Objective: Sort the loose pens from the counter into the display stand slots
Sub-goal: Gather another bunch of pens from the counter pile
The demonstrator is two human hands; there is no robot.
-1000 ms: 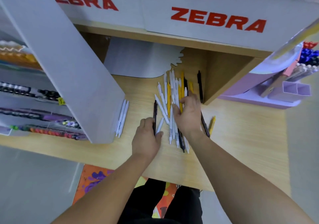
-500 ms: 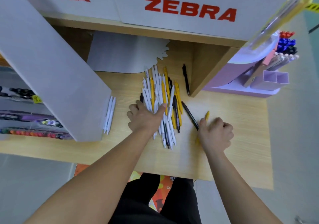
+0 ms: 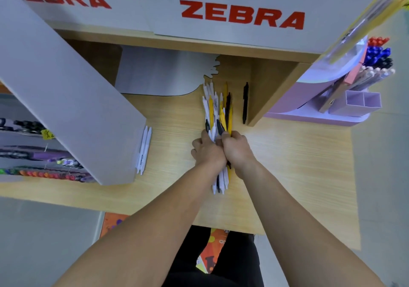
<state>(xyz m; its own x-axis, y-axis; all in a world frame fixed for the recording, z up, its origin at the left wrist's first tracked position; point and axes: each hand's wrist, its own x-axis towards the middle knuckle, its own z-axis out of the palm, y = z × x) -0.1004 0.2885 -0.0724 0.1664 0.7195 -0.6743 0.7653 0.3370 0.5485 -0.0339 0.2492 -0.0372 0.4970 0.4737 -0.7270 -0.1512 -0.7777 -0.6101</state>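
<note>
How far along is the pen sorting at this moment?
Early. Done: most loose pens look gathered into one bundle. In hand: the left grip and right grip both clasp that bundle. Left: nothing from it is slotted yet. The purple stand's near slots look empty, and a black pen and two white pens lie apart on the counter.

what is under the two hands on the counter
A bunch of white, yellow and black pens, held between the left hand and right hand. Their middles are covered, so no count is possible.
</note>
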